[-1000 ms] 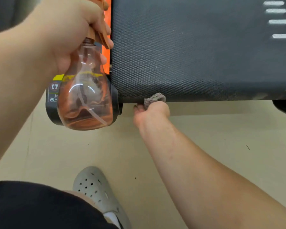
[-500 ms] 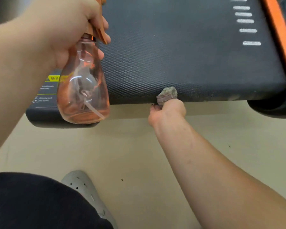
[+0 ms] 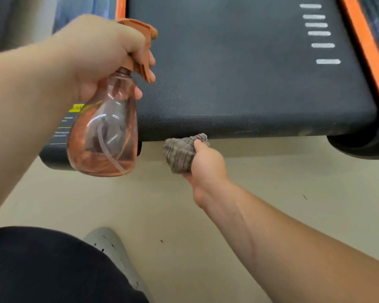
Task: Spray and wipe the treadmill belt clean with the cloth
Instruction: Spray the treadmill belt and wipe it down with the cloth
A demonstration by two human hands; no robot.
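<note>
2 hands are busy at the rear end of the treadmill belt (image 3: 239, 73). The left hand (image 3: 96, 55) holds the spray bottle (image 3: 103, 136) upright above the belt's near-left corner, its grip wrapped round the neck with fingers on the orange trigger (image 3: 144, 62). The right hand (image 3: 208, 167) holds the cloth (image 3: 181, 153), its grip closed round the bunched fabric.

Compared with 0.5 s ago, the right hand has dropped back from the belt's curved end and turned. Much more of the cloth now shows, and only its top touches the belt's lower edge. The bottle sits a little lower and nearer. That reads as 1 wiping pass along the edge ending, probably with a fresh spray or a re-fold to follow. Pale smudges further right along the edge suggest more wiping is due.

Counted: 1 spray bottle, about a quarter full of liquid; 1 cloth; 1 belt bearing 6 white dashes (image 3: 319, 33); 2 orange side rails (image 3: 368, 51); 2 black end caps (image 3: 363, 147); 1 grey clog (image 3: 109, 246) on the beige floor (image 3: 293, 204).
</note>
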